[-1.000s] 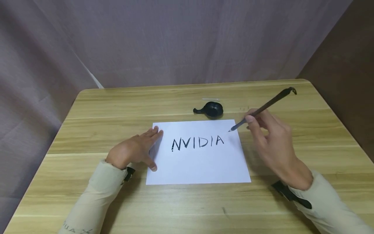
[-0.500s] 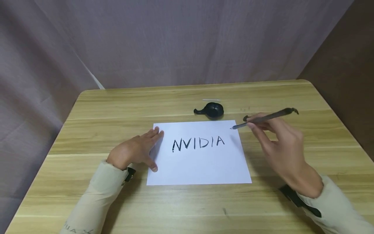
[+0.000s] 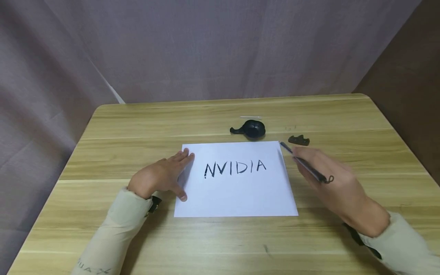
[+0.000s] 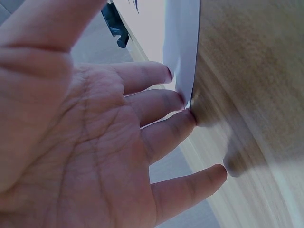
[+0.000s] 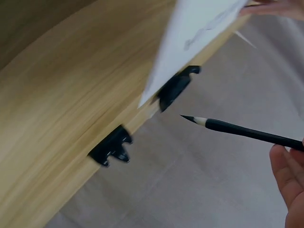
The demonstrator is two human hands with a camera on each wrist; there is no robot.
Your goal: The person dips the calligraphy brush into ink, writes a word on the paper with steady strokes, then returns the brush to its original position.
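Note:
A white sheet of paper (image 3: 237,198) bears the black brushed letters NVIDIA. My left hand (image 3: 159,175) rests at its left edge with the fingers spread; in the left wrist view the fingertips (image 4: 178,97) meet the paper's edge and the wood. Right of the sheet, my right hand (image 3: 330,179) holds a dark calligraphy brush (image 3: 307,168), its looped end toward me. The right wrist view shows its black-tipped bristles (image 5: 194,119) pointing away from the hand. Just beyond that hand lies a dark, notched brush rest (image 3: 299,140).
A black ink dish (image 3: 253,130) with a short curved handle sits just behind the paper. A thin clear strip (image 3: 250,117) lies behind the dish. The wooden table (image 3: 220,248) ends at a grey curtain (image 3: 220,49), with a brown panel (image 3: 409,72) at right.
My right hand has moved right and turned, swinging the brush's looped end toward me. The brush rest, earlier hidden behind that hand, is now in view. My left hand has stayed on the paper.

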